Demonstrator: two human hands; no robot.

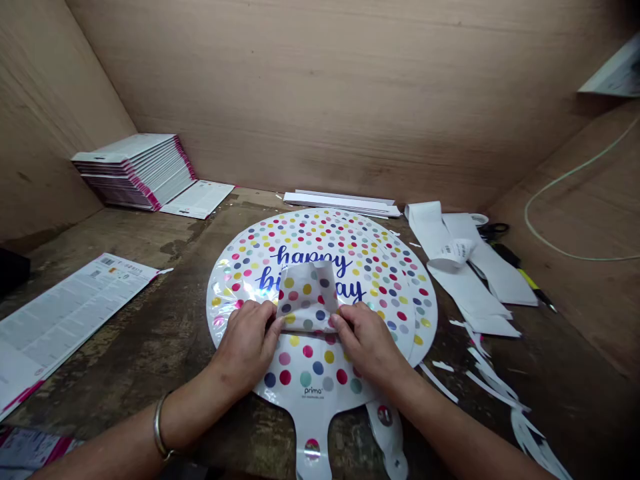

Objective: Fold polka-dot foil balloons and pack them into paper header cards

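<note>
A flat round foil balloon (pixel 310 233) with coloured dots and blue "happy birthday" lettering lies on the table, its tail toward me. A second dotted balloon (pixel 425 313) shows under its right side, with its own tail (pixel 387 433). Over the lettering stands a small dotted foil flap (pixel 307 293), creased along its lower edge. My left hand (pixel 250 340) pinches the flap's lower left corner between thumb and fingers. At the lower right corner, my right hand (pixel 367 340) pinches it the same way. Whether the flap belongs to the top balloon I cannot tell.
Printed cards are stacked (pixel 140 170) at the back left, and a long printed card (pixel 75 320) lies at left. White strips (pixel 345 203) rest behind the balloons. Cut paper (pixel 465 280), scissors (pixel 494 230), a yellow-black tool (pixel 535 287) and scraps (pixel 495 380) are at right.
</note>
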